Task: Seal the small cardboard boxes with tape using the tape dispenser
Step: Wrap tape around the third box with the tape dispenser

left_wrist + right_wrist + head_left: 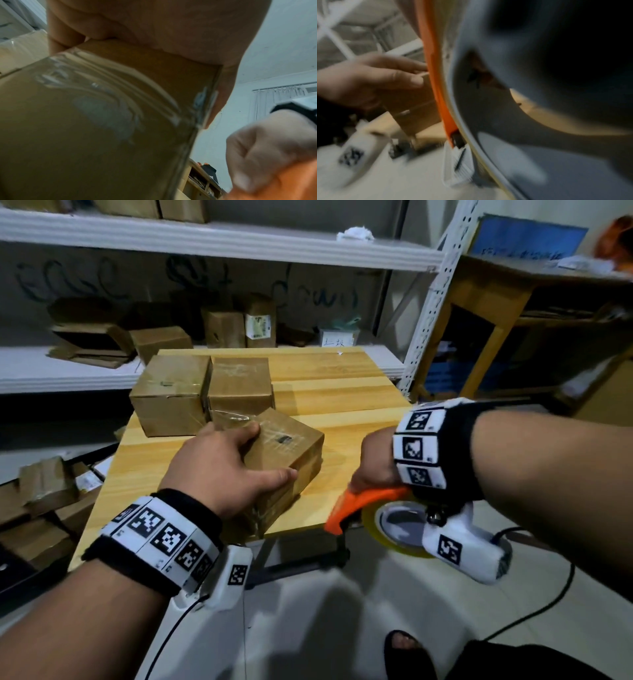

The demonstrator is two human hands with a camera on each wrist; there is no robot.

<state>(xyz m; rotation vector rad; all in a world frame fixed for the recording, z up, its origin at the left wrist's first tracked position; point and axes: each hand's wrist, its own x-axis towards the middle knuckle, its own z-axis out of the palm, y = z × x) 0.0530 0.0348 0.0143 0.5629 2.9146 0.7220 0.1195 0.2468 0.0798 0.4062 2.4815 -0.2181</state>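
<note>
Box (274, 453) sits at the frame's centre on the surface (342, 392), left hand (222, 467) fingers clamped over its top. Right hand (376, 460) grips the dispenser (363, 508) just right. Keep the box pinned; lay tape straight along the seam.

Stockroom / packing area, w/ storage all round. White metal shelving (219, 244) w/ a perforated upright is seen beyond the left hand (222, 467), its lower tier loaded w/ cardboard cartons (239, 320), some flattened, 1 labelled. More worn cartons (44, 491) are piled on the floor left of that hand. A small wooden table (342, 392) serves as packing bench, w/ 3 taped boxes (202, 395) on it. Beyond the right hand (376, 460), a wooden rack (486, 313) w/ oddments is seen. Tiled floor (548, 594) w/ a trailing cable lies beneath.
</note>
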